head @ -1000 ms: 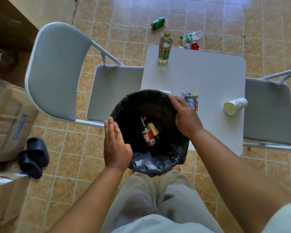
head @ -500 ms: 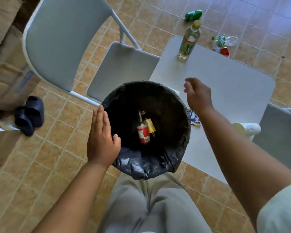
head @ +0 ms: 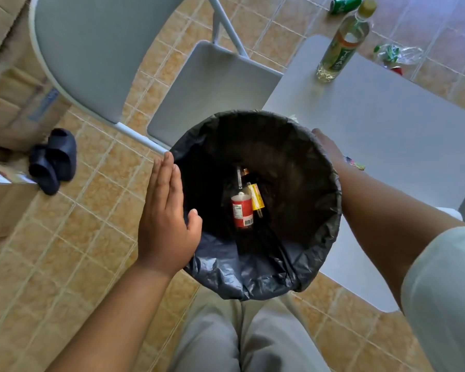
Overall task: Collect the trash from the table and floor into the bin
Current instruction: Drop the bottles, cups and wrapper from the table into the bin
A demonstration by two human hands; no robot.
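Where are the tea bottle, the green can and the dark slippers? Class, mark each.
tea bottle (head: pixel 340 53), head view, on its label.
green can (head: pixel 345 4), head view, on its side.
dark slippers (head: pixel 62 151), head view, on one slipper's strap.

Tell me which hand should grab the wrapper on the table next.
Probably right. The right hand rests on the bin beside the wrapper; the left hand lies flat against its opposite side.

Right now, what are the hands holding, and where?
The bin: the left hand and right hand press flat against its opposite sides, near the rim.
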